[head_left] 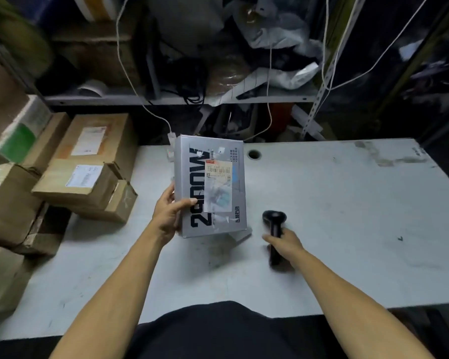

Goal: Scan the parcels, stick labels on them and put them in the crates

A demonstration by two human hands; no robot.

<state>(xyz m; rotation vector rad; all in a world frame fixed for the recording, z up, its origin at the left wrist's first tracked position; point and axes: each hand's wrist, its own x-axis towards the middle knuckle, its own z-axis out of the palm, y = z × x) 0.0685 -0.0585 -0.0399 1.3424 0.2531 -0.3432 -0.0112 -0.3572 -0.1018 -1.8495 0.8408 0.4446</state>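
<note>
Our left hand [169, 216] grips the grey parcel [210, 186] upright on the table [335, 216]; our right hand [284, 242] closes around the scanner [274, 224]. We judge scanning is not done yet; the cardboard parcels [88, 172] wait at left, no crates visible.

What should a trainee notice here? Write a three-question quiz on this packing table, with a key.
1. True or false: the left hand holds the grey box tilted up off the table.
2. What do the right hand's fingers grip?
A. a tape roll
B. the black scanner
C. a label sheet
3. Fill in: the brown cardboard boxes are stacked at the table's ____ side.

Key: 1 true; 2 B; 3 left.
</note>
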